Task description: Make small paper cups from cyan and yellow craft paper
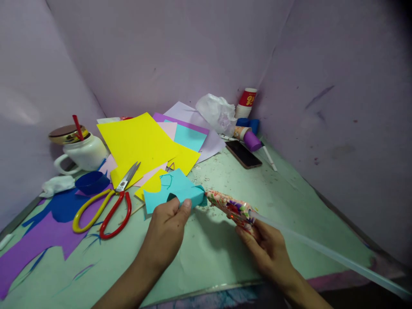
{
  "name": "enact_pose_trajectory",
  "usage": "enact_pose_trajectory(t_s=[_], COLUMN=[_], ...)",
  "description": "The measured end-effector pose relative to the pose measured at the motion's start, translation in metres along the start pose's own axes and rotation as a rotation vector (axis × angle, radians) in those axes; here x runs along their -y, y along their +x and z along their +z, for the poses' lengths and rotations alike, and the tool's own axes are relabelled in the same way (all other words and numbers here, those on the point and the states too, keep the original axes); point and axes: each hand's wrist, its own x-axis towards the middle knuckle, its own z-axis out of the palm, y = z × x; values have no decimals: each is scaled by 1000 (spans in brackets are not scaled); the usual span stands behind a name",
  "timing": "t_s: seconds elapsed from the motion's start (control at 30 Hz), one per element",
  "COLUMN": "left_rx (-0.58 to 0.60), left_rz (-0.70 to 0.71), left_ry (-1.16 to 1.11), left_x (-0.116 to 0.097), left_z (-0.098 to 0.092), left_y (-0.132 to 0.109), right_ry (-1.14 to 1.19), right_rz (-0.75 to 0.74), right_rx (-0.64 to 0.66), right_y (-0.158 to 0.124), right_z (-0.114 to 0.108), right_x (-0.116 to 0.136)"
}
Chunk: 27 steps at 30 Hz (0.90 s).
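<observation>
Your teal paper piece point(180, 189) lies folded near the middle of the green worktop point(222, 257), its right end lifted where your left hand point(167, 234) pinches it, the fingers point(185, 209) closed on its lower edge. Your right hand point(268, 251) is wrapped around a floral-patterned glue gun point(230, 207), fingers point(246, 234) clenched on its grip; the nozzle points left and meets the folded end of the teal piece. A long clear glue stick point(322, 251) runs out of the gun's back towards the lower right. Just left of the teal piece lie scissors point(109, 210) with one yellow and one red handle, blades resting on a large yellow sheet point(138, 141). Farther left are purple paper point(35, 240), a small blue cup point(92, 182) and a white lidded mug point(82, 152). A dark phone point(243, 154) lies face up behind the gun. In the corner stands a red paper cup point(247, 99) with pale lettering, too small to read.
</observation>
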Motion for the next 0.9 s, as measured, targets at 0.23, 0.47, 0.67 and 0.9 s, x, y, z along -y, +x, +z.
enact_pose_trajectory(t_s=[0.23,0.47,0.67,0.9], left_rx=[-16,-18,-20,-27], left_rz=[13,9,23,46], left_ry=[4,24,36,83], left_x=[-2,-2,-1,-1], left_z=[0,0,0,0], left_y=[0,0,1,4], right_ry=[-22,-37,-14,2], right_rz=[44,11,-6,53], right_rx=[3,0,-33,-66], right_y=[-3,-1,-3,4], right_z=[0,0,1,-2], right_x=[-4,-2,-4,4])
